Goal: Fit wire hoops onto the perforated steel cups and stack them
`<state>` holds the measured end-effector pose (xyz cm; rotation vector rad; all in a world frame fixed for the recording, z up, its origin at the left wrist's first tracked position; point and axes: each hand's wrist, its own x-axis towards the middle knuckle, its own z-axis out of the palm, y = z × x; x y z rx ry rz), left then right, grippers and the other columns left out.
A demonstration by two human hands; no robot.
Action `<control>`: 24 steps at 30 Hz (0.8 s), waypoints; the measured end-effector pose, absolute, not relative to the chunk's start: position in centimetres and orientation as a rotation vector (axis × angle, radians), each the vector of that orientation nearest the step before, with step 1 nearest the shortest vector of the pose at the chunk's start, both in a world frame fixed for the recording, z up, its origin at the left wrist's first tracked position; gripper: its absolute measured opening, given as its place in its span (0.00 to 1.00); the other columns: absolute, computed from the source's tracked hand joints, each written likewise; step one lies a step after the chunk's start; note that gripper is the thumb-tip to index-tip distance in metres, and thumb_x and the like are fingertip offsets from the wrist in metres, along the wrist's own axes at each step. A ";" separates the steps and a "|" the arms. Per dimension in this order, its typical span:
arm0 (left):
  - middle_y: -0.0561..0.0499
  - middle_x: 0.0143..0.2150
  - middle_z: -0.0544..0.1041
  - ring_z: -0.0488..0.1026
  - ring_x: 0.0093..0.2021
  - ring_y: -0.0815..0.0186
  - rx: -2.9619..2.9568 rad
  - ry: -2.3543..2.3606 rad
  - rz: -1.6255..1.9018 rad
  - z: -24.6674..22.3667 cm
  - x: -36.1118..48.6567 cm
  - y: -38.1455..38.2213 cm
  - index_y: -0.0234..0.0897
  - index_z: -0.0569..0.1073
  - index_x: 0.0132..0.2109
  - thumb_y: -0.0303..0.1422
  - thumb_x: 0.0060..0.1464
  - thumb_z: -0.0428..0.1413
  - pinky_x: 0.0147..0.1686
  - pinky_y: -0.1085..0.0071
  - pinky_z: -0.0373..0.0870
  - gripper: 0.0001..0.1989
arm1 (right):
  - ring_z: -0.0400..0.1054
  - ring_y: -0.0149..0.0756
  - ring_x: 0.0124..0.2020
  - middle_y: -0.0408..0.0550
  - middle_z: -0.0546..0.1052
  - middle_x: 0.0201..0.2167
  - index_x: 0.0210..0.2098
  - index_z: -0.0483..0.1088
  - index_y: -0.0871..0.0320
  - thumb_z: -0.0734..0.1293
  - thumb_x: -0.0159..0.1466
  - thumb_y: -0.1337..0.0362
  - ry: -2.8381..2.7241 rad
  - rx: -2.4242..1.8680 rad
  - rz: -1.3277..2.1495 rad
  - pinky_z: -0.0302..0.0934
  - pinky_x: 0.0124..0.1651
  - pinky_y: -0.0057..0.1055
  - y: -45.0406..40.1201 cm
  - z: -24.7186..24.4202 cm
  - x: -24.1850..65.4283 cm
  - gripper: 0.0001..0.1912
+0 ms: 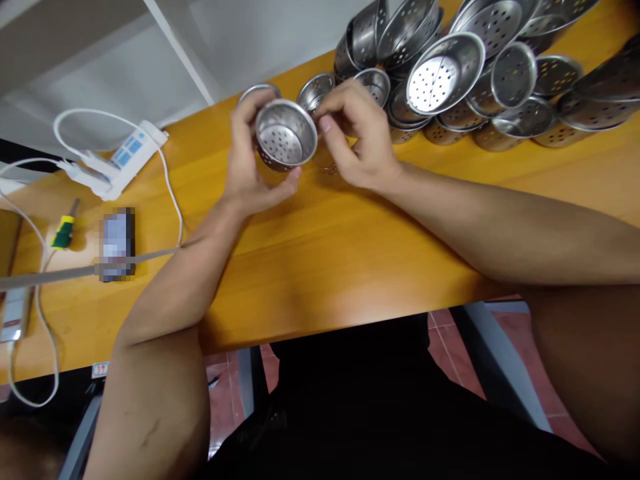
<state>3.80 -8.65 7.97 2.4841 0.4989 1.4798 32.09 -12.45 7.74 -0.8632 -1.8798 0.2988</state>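
Note:
A small round perforated metal cup (287, 137) is tilted so that its open mouth and holed bottom face me. My left hand (246, 163) is wrapped around its left side and underside, thumb below the cup. My right hand (357, 137) is beside the cup's right rim, its fingers curled and pinched together. Whatever those fingertips hold, if anything, is too small or hidden to make out. Behind the hands stand more small perforated cups (316, 90), partly covered by the fingers.
Stacked perforated metal cups (445, 80) fill the back right of the wooden table (310, 267). At the left lie a white power strip (133, 157) with cables, a blurred phone (117, 240) and a green-yellow screwdriver (63, 231). A grey strap crosses the phone.

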 end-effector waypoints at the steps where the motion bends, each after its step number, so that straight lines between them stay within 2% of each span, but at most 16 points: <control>1: 0.44 0.85 0.71 0.80 0.85 0.38 2.499 0.534 1.332 7.0 3.8 -8.6 0.69 0.52 0.88 0.85 0.67 0.58 0.83 0.32 0.82 0.57 | 0.78 0.64 0.67 0.64 0.87 0.64 0.65 0.85 0.48 0.54 0.93 0.27 -1.860 -0.855 0.274 0.82 0.74 0.63 -12.7 8.2 32.2 0.39; 3: 0.40 0.84 0.74 0.82 0.83 0.34 2.517 0.584 1.075 5.2 3.4 -8.1 0.65 0.48 0.90 0.83 0.63 0.63 0.81 0.30 0.84 0.63 | 0.79 0.64 0.68 0.64 0.85 0.67 0.67 0.84 0.49 0.55 0.93 0.28 -1.953 -0.787 0.281 0.82 0.73 0.63 -13.2 8.5 32.2 0.39; 6: 0.41 0.78 0.81 0.86 0.77 0.36 2.471 0.599 0.881 3.7 2.7 -7.3 0.63 0.47 0.90 0.64 0.60 0.75 0.75 0.31 0.88 0.65 | 0.83 0.62 0.67 0.61 0.84 0.70 0.71 0.83 0.51 0.56 0.95 0.33 -2.200 -0.637 0.345 0.83 0.70 0.62 -13.4 7.6 31.8 0.36; 9: 0.45 0.76 0.83 0.88 0.76 0.35 2.462 0.569 0.888 3.8 2.3 -7.3 0.64 0.47 0.90 0.52 0.50 0.76 0.71 0.32 0.90 0.69 | 0.83 0.61 0.69 0.59 0.83 0.72 0.72 0.83 0.50 0.59 0.95 0.37 -2.312 -0.580 0.368 0.81 0.71 0.59 -13.1 6.3 31.2 0.32; 11: 0.45 0.80 0.83 0.85 0.81 0.34 2.458 0.643 0.855 4.2 2.2 -7.7 0.61 0.50 0.90 0.52 0.49 0.74 0.76 0.32 0.88 0.69 | 0.84 0.60 0.68 0.59 0.83 0.72 0.70 0.84 0.51 0.60 0.95 0.37 -2.323 -0.579 0.370 0.81 0.71 0.57 -12.8 5.8 31.1 0.30; 15: 0.44 0.87 0.79 0.79 0.86 0.41 2.425 0.822 0.789 4.9 2.0 -8.3 0.51 0.59 0.91 0.60 0.61 0.75 0.87 0.36 0.78 0.61 | 0.84 0.59 0.63 0.59 0.85 0.69 0.68 0.86 0.52 0.63 0.94 0.37 -2.337 -0.597 0.375 0.80 0.68 0.53 -12.4 5.4 31.4 0.30; 18: 0.47 0.87 0.78 0.78 0.87 0.37 2.454 0.806 0.787 5.0 1.8 -7.9 0.59 0.65 0.87 0.70 0.58 0.76 0.88 0.34 0.77 0.60 | 0.84 0.57 0.58 0.58 0.86 0.65 0.65 0.87 0.52 0.64 0.93 0.39 -2.365 -0.611 0.394 0.78 0.64 0.51 -12.3 5.4 31.7 0.28; 20: 0.46 0.87 0.77 0.77 0.88 0.38 2.487 0.785 0.752 5.1 1.7 -7.6 0.59 0.64 0.88 0.72 0.62 0.74 0.88 0.34 0.75 0.58 | 0.83 0.56 0.57 0.57 0.86 0.64 0.62 0.86 0.52 0.65 0.93 0.39 -2.373 -0.616 0.401 0.78 0.62 0.50 -12.3 5.5 31.8 0.27; 22: 0.41 0.89 0.74 0.73 0.90 0.42 2.523 0.779 0.685 5.2 1.6 -7.5 0.53 0.58 0.91 0.70 0.71 0.70 0.91 0.36 0.69 0.57 | 0.82 0.56 0.56 0.57 0.85 0.62 0.60 0.85 0.52 0.65 0.93 0.38 -2.368 -0.625 0.411 0.78 0.62 0.50 -12.3 5.6 31.8 0.27; 24: 0.38 0.91 0.71 0.70 0.92 0.43 2.548 0.759 0.654 5.1 1.5 -7.3 0.47 0.54 0.93 0.70 0.75 0.67 0.93 0.37 0.65 0.58 | 0.81 0.56 0.56 0.57 0.85 0.60 0.60 0.83 0.51 0.66 0.92 0.34 -2.352 -0.643 0.427 0.78 0.63 0.51 -12.3 5.8 31.9 0.28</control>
